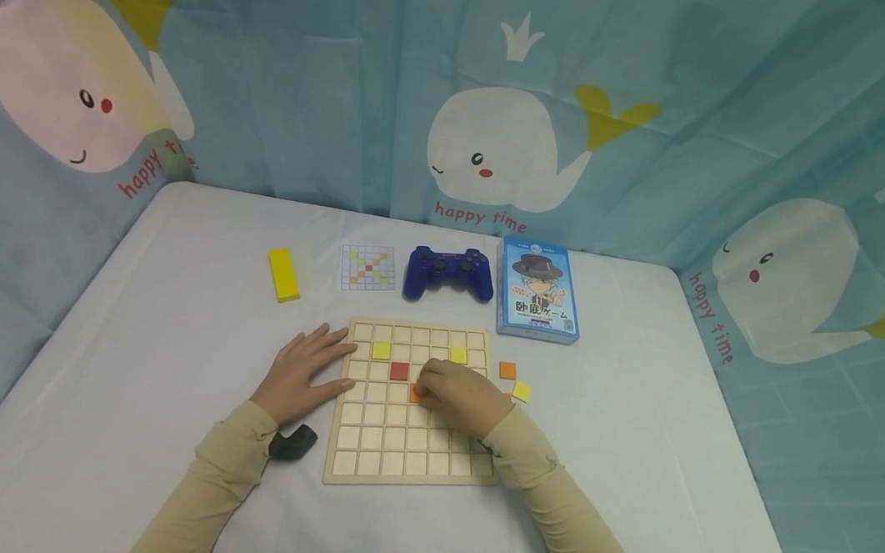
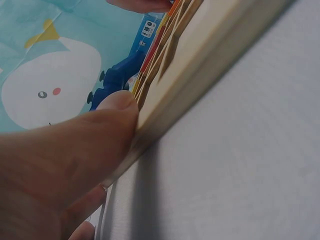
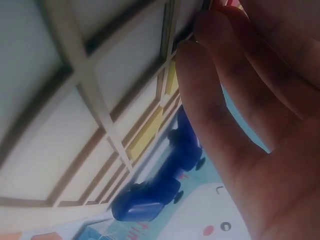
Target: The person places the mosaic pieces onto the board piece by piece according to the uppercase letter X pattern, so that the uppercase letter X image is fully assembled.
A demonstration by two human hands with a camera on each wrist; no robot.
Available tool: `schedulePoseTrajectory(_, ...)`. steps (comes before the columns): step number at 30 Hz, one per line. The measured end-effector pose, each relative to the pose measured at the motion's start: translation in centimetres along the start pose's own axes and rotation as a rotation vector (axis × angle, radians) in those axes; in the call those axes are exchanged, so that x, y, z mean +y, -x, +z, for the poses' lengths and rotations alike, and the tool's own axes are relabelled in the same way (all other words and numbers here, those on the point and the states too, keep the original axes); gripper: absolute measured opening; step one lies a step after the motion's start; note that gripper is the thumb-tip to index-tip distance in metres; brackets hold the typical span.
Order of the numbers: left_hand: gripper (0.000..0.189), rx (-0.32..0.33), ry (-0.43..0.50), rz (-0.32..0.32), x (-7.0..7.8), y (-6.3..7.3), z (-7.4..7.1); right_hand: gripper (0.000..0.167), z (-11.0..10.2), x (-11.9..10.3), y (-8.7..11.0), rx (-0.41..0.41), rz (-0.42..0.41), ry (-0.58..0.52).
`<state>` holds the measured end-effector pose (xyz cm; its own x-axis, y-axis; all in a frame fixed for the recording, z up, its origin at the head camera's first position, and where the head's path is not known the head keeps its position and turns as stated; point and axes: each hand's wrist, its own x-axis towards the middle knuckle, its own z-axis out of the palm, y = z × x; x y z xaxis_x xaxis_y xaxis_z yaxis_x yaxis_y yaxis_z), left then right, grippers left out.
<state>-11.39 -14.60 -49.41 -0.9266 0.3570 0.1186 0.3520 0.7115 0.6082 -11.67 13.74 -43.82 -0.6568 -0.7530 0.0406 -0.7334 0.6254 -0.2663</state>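
Orange tile [image 1: 414,396], pinched in the right grip [image 1: 466,397], sits at one wooden board [image 1: 368,461], presumably for seating in a cell. Left of it, the left hand [image 1: 304,378], fingers spread, touches the board's edge, likely steadying it. Rightward: three loose tiles [image 1: 522,391], one mostly hidden. Just beyond the grip: one red tile [image 1: 399,371], two yellow tiles [image 1: 458,355]. Farther, one blue controller [image 1: 449,270].

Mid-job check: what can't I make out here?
- Cells of the board under the right hand: head view, covered by that hand and its sleeve.
- Orange tile at its fingers: head view, partly covered by fingertips.
- Finer marks on the printed card: head view, too small.
- Right hand: left wrist view, mostly cut off by the top edge.
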Motion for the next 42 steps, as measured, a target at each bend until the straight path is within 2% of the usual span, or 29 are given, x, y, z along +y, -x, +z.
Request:
schedulePoseTrajectory(11,0.055,0.012,-0.007,0.010,0.0,0.0,0.1,0.009,0.2,0.2,0.1,0.021,-0.012,-0.003)
schedulePoseTrajectory(16,0.055,0.014,-0.013,0.008,-0.1,0.1,0.1,0.012,-1.0,1.1,0.9,0.103,-0.032,-0.047)
schedulePoseTrajectory(18,0.055,0.018,-0.012,0.011,-0.1,0.1,0.1,0.014,-2.2,1.7,1.7,0.146,0.001,-0.050)
schedulePoseTrajectory(21,0.055,0.024,-0.008,0.013,-0.1,0.1,0.1,0.016,-3.6,2.8,3.3,0.169,0.096,-0.016)
schedulePoseTrajectory(24,0.055,0.023,-0.006,0.012,-0.1,0.0,0.2,0.019,-4.3,3.9,5.1,0.128,0.216,-0.002)
schedulePoseTrajectory(29,0.055,0.012,-0.015,0.012,0.0,0.0,0.1,0.020,-3.9,5.5,7.9,0.061,0.381,-0.027)
schedulePoseTrajectory(32,0.054,0.009,-0.015,0.014,0.0,0.0,0.1,0.020,-3.4,6.1,9.1,0.047,0.418,-0.022)
schedulePoseTrajectory(35,0.054,0.007,-0.013,0.015,-0.1,0.0,0.1,0.020,-2.9,6.6,9.9,0.046,0.417,-0.011)
schedulePoseTrajectory(42,0.055,0.010,-0.011,0.011,-0.1,0.0,0.2,0.020,-2.1,7.0,10.3,0.053,0.408,0.003)
